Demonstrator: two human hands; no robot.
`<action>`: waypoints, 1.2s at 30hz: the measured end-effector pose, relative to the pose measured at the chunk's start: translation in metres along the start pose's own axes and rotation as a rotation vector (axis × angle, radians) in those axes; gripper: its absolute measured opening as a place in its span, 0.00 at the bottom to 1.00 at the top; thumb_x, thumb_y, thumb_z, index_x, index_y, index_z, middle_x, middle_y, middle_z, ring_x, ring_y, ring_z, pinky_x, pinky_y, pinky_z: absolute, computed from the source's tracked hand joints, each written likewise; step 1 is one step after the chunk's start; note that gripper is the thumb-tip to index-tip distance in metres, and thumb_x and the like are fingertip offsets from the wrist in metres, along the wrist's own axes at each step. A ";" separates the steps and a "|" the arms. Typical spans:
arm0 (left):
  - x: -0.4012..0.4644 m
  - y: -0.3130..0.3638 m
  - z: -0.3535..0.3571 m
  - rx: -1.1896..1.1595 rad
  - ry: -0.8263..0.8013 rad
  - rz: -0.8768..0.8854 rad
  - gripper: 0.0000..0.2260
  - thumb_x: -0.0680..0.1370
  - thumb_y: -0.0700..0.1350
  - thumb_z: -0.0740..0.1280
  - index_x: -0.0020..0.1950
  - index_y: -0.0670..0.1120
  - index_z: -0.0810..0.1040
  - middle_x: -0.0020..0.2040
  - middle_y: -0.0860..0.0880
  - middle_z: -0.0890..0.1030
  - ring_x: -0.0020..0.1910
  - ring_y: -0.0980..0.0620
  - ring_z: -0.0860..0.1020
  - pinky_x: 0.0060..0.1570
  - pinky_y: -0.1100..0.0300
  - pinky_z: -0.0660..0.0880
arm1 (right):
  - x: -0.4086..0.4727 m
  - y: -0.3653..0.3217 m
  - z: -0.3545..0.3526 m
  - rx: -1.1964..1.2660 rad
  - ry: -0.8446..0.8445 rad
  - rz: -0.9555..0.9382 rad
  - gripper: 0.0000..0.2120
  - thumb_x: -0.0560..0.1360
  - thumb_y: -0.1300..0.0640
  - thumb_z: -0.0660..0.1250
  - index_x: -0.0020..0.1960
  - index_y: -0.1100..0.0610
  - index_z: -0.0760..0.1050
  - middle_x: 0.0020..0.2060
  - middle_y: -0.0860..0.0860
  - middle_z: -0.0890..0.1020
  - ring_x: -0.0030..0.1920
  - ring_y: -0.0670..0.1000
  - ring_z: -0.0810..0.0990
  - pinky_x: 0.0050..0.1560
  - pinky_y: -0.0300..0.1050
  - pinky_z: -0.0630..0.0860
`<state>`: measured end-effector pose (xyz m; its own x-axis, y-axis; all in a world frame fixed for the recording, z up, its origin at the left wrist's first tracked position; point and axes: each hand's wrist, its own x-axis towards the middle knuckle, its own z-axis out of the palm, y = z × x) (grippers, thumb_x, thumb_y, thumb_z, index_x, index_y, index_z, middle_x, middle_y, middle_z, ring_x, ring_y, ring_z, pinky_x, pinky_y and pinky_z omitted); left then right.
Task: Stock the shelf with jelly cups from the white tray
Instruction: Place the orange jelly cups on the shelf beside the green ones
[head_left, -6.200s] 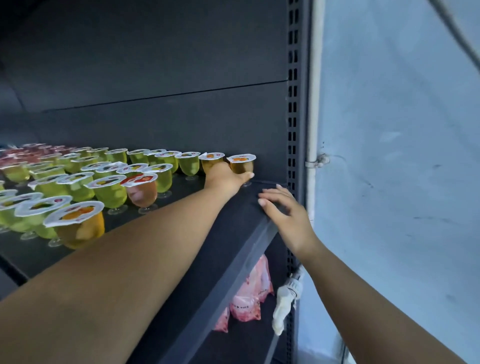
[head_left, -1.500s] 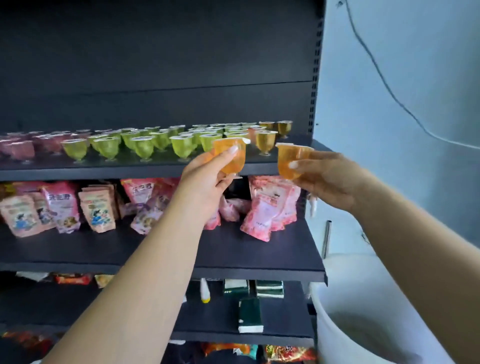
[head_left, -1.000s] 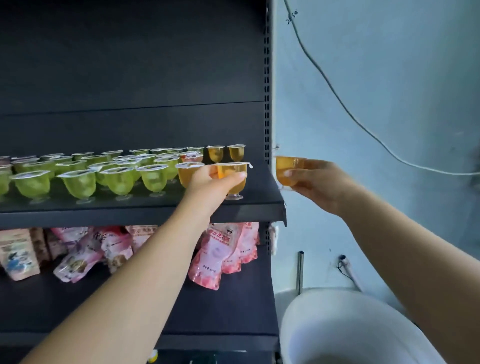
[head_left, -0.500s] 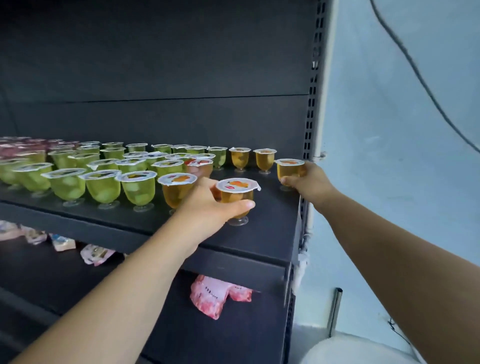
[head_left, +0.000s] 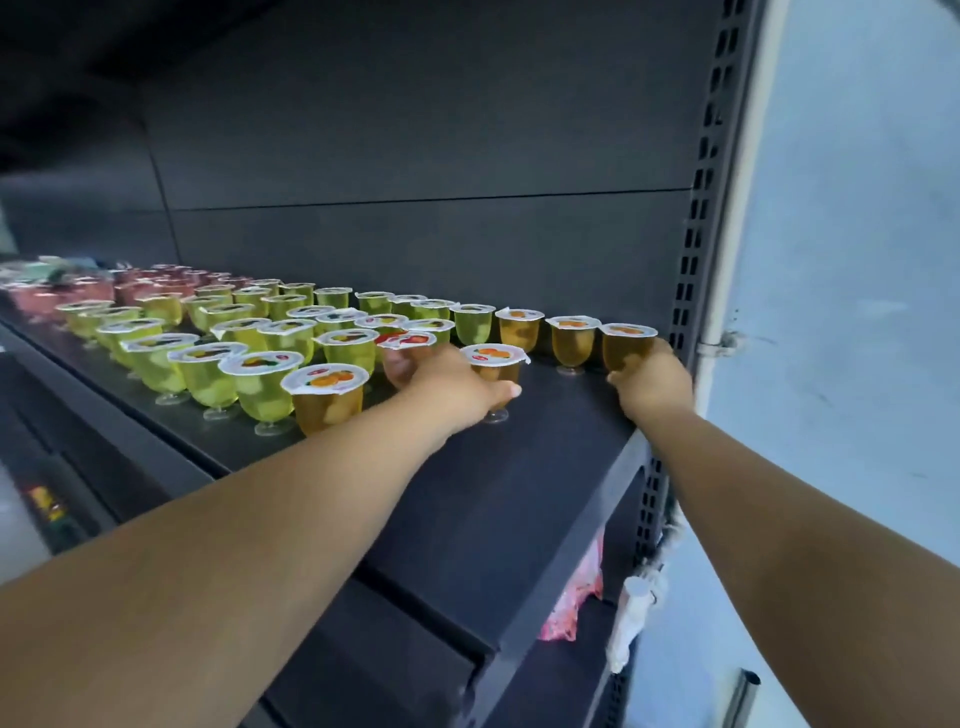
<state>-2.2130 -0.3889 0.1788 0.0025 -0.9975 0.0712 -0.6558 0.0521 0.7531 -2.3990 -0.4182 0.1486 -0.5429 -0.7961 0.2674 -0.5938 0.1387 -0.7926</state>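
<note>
Left hand is curling fingers round an orange jelly cup standing on the shelf; right hand is gripping the rearmost-right cup.

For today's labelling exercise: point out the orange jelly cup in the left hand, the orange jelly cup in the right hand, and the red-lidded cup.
Left-hand orange jelly cup (head_left: 493, 355), head view, on its foil lid.
Right-hand orange jelly cup (head_left: 627, 345), head view, on its clear wall.
Red-lidded cup (head_left: 408, 340), head view, on its lid.
</note>
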 end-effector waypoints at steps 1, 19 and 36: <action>0.006 0.004 0.005 0.033 0.040 -0.009 0.29 0.70 0.59 0.70 0.64 0.43 0.69 0.64 0.44 0.70 0.68 0.43 0.65 0.65 0.54 0.65 | 0.001 0.000 0.000 0.001 -0.005 0.010 0.21 0.75 0.61 0.64 0.66 0.61 0.66 0.61 0.60 0.76 0.61 0.61 0.73 0.55 0.47 0.70; 0.072 0.013 0.030 0.223 0.146 0.000 0.19 0.78 0.52 0.64 0.58 0.38 0.73 0.56 0.41 0.77 0.57 0.43 0.74 0.45 0.58 0.66 | 0.006 0.004 0.004 0.024 0.007 0.048 0.17 0.75 0.60 0.66 0.63 0.60 0.69 0.58 0.57 0.78 0.60 0.59 0.75 0.51 0.43 0.69; -0.127 -0.071 -0.080 0.238 0.132 0.484 0.14 0.77 0.49 0.63 0.61 0.47 0.76 0.59 0.52 0.79 0.59 0.52 0.75 0.60 0.59 0.70 | -0.196 -0.071 -0.044 -0.415 -0.169 -0.370 0.23 0.77 0.49 0.63 0.69 0.55 0.68 0.63 0.55 0.76 0.63 0.56 0.73 0.59 0.45 0.70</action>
<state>-2.1063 -0.2616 0.1691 -0.2570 -0.8472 0.4650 -0.7579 0.4752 0.4469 -2.2768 -0.2461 0.1766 -0.1732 -0.9138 0.3674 -0.9275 0.0258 -0.3730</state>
